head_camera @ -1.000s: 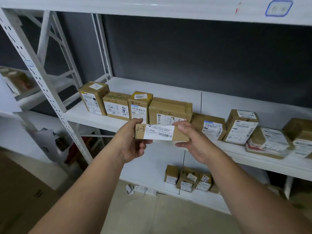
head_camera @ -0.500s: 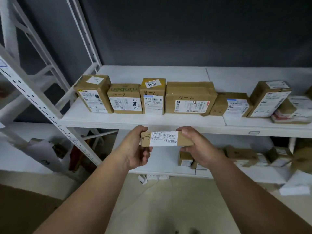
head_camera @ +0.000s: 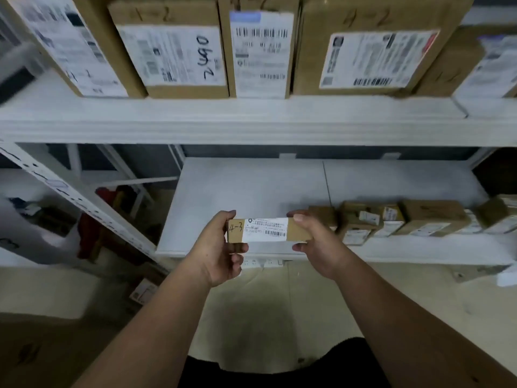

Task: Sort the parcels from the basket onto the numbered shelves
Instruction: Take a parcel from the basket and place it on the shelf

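Note:
I hold a small flat brown parcel (head_camera: pixel 265 230) with a white barcode label and "4-3" handwritten on its left end. My left hand (head_camera: pixel 218 249) grips that left end and my right hand (head_camera: pixel 316 239) grips the right end. The parcel hovers level over the front edge of the low white shelf (head_camera: pixel 237 197), whose left half is bare. A row of small brown parcels (head_camera: pixel 391 221) stands on the right part of that shelf, just right of my right hand.
The white shelf above (head_camera: pixel 251 121) carries several larger boxes (head_camera: pixel 179 51) marked "4-2", close over my head. A perforated white upright (head_camera: pixel 70 191) slants down at the left. A power strip (head_camera: pixel 263 263) lies on the floor under the low shelf.
The view has dropped and moved closer: the 4-2 shelf now fills the top and the low shelf is in front. Both hands have lowered the 4-3 parcel to that shelf's edge.

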